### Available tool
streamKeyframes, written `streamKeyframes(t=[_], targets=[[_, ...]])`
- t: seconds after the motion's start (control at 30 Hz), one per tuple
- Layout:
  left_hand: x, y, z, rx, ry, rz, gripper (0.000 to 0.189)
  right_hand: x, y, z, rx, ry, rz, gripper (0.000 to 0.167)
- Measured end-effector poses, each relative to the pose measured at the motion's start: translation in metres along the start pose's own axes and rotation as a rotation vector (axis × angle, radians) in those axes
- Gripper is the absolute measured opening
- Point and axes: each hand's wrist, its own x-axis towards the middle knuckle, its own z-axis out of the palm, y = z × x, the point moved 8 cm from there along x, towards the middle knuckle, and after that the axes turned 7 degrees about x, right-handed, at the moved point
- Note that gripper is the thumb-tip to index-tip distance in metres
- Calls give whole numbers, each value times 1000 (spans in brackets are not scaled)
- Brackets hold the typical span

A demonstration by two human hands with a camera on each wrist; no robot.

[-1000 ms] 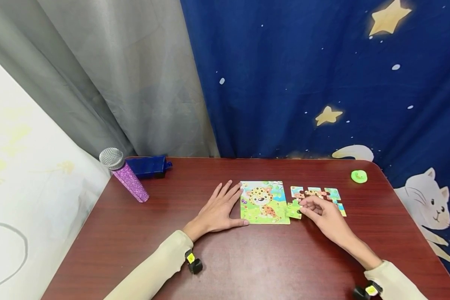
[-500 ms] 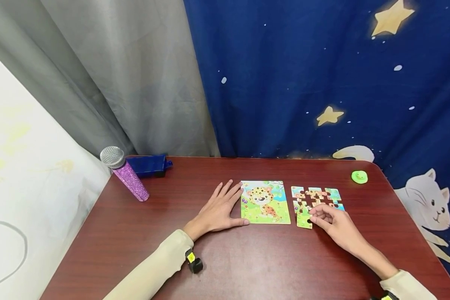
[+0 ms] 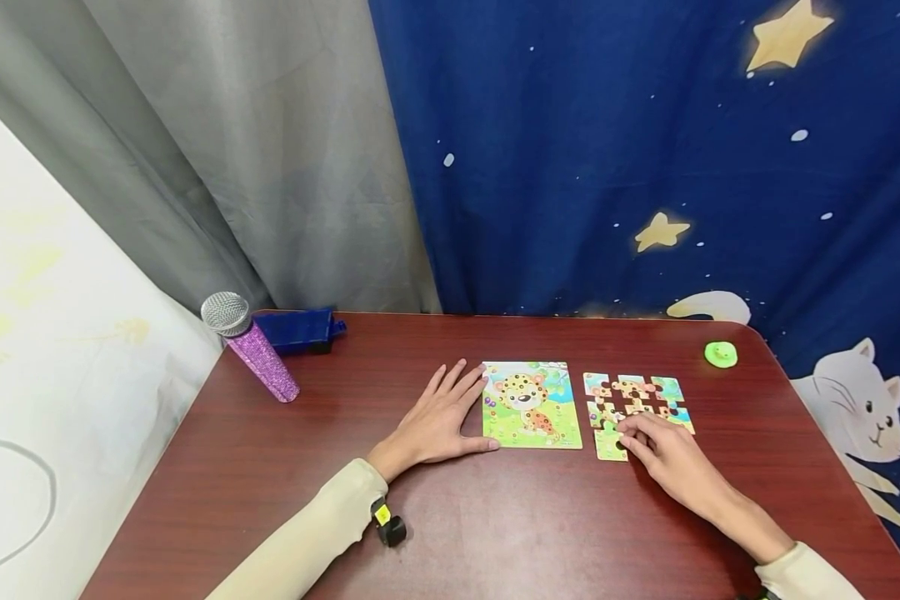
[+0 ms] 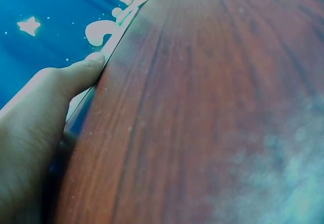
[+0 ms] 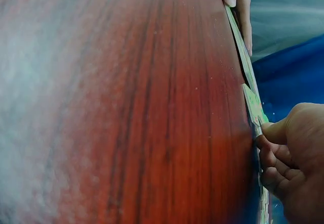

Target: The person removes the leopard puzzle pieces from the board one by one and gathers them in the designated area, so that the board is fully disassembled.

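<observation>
My left hand (image 3: pixel 437 423) lies with spread fingers on the table, its fingertips and thumb at the left edge of a square leopard picture board (image 3: pixel 528 425). To the right of the board, my right hand (image 3: pixel 678 462) pinches a green jigsaw piece (image 3: pixel 609 446) between thumb and fingers. That piece sits at the lower left corner of a partly joined jigsaw (image 3: pixel 633 387), right at the piece above it. In the right wrist view the pinched piece (image 5: pixel 251 102) looks slightly tilted, its near edge raised. My right fingers cover part of the jigsaw's lower rows.
A purple glitter microphone (image 3: pixel 264 364) lies at the left, against a dark blue case (image 3: pixel 296 331) near the back edge. A small green toy (image 3: pixel 720 354) sits at the back right of the reddish-brown table (image 3: pixel 457 533). Curtains (image 3: pixel 540 167) hang close behind.
My right hand has carried the green jigsaw piece from beside the board, right and toward me, to the jigsaw's lower left corner. My left hand has stayed in place.
</observation>
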Motion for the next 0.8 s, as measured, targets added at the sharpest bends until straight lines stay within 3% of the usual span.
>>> streamKeyframes(t=[0.33, 0.8], targets=[[0, 0, 0, 2, -3, 1, 110, -2, -3, 3, -95, -16, -71, 30], [0, 0, 1, -27, 4, 4, 111, -2, -6, 3, -106, -26, -101, 33]])
